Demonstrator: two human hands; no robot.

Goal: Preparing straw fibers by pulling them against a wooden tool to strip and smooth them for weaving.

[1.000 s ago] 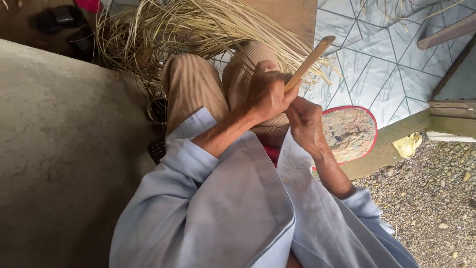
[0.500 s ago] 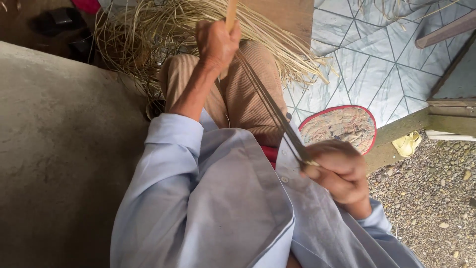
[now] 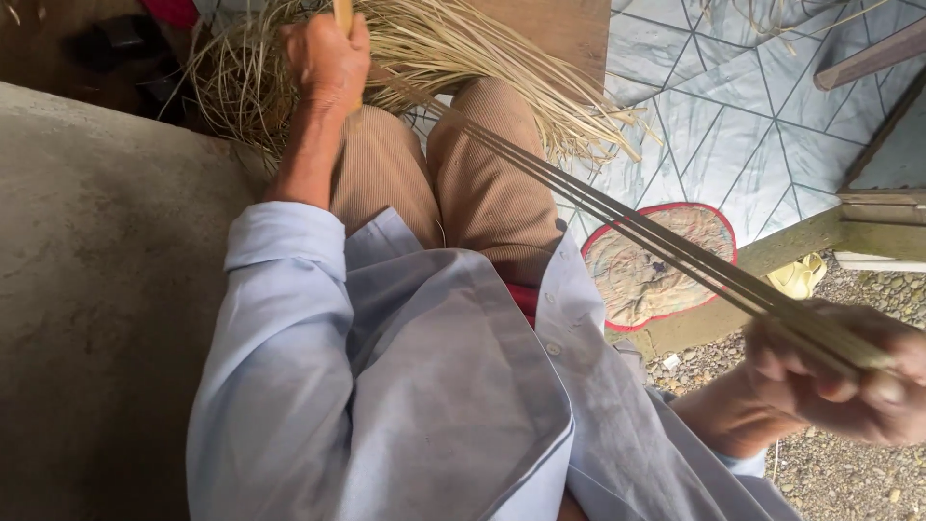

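Straw-coloured reed strips [image 3: 617, 217] run taut on a long diagonal from the left hand [image 3: 326, 56], fingers clenched round a wooden stick [image 3: 342, 13] beyond the knees, down to the nearer right hand [image 3: 837, 371], fingers pinched on their ends (loose straw [image 3: 453, 48] lies behind).

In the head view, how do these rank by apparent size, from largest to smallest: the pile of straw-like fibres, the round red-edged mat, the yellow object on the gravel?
1. Pile of fibres, widest.
2. Red-edged mat, partly behind the strips.
3. Yellow object, clearly smallest.
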